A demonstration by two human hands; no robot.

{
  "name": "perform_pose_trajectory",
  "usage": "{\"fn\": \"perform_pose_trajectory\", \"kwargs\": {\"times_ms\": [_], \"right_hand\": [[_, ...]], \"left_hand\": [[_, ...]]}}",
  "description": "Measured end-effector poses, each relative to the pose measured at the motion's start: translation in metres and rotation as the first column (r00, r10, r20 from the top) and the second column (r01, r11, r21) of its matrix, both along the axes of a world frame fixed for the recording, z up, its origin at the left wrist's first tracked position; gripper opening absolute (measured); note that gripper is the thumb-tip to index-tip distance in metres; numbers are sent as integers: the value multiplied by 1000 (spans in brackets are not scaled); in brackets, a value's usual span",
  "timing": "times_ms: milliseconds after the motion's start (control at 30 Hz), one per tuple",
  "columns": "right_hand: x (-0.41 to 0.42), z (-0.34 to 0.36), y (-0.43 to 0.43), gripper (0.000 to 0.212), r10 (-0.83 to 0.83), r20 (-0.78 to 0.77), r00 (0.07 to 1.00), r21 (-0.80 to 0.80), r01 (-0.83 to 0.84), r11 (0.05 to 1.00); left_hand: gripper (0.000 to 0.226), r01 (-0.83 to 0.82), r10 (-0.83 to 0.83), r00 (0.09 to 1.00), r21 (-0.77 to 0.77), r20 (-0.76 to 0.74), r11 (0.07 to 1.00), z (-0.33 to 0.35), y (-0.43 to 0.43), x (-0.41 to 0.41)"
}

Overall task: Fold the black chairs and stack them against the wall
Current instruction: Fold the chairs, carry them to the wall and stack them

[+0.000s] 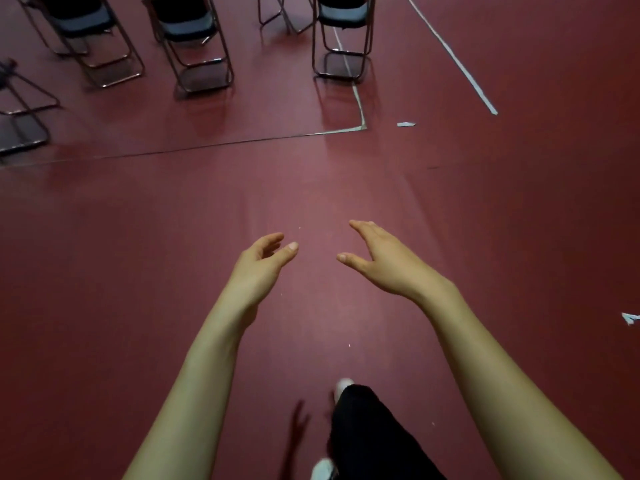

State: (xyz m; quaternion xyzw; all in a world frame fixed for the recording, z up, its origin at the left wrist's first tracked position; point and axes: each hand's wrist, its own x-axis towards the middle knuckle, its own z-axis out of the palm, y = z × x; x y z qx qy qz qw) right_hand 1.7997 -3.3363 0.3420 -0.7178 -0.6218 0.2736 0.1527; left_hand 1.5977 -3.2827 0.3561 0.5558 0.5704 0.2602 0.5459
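Both hands reach out in front, above the red floor (138,220). The left hand (260,263) has loose, spread fingers and holds nothing. The right hand (382,261) is the same: its fingers are out, its thumb is apart, and nothing is in it. The two hands are near each other but do not touch.

The black chairs (188,32) are well apart from the hands, at the far side of the floor. They stand open on thin metal legs and are not folded. Two stand side by side at the far left. One more chair (343,15) stands alone near the far middle. The shiny floor shows their dim reflections.

A long strip of white tape (453,57) runs slanted across the far right of the floor. A small torn bit of tape (406,124) lies near it.

At the near edge, a leg in black trousers (367,438) is out in front. A white shoe tip (344,383) shows at its end.
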Motion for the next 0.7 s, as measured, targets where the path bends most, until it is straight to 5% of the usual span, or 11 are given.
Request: {"fn": "perform_pose_trajectory", "kwargs": {"times_ms": [467, 567, 700], "right_hand": [[192, -8, 426, 68, -100, -33, 994, -23, 99, 995], [235, -14, 513, 53, -75, 25, 997, 58, 73, 996], [292, -43, 639, 38, -112, 85, 990, 173, 97, 980]], "left_hand": [[48, 99, -94, 989, 39, -112, 994, 2, 459, 166], [46, 181, -146, 948, 102, -283, 978, -9, 561, 199], [50, 412, -293, 774, 94, -561, 906, -41, 696, 256]]}}
